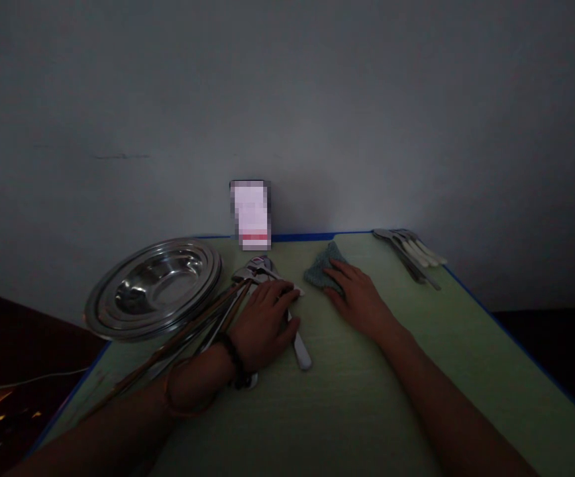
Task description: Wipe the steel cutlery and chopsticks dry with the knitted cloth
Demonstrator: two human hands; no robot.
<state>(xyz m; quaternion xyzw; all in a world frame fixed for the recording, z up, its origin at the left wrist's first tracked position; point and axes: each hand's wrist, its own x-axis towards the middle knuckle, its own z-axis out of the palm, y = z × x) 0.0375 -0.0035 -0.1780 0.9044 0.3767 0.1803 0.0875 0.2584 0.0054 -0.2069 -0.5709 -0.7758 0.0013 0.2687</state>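
My left hand (267, 324) rests over a pile of cutlery, fingers stretched out and thumb apart; no piece shows clearly gripped. Spoon heads (252, 265) stick out beyond its fingertips, and a spoon or fork with a pale handle (301, 351) reaches out below the thumb. Wooden chopsticks (163, 348) run from the pile toward the lower left, partly under my forearm. To the right, my right hand (360, 298) has its fingers on a crumpled grey-blue cloth (323, 268), holding it against the table.
Stacked shiny metal plates or shallow bowls (153, 291) stand at the left. Several spoons and forks (409, 252), some pale-handled, lie together at the table's far right edge. A lit phone (252, 215) leans on the wall behind the green table (357, 397) with blue edging.
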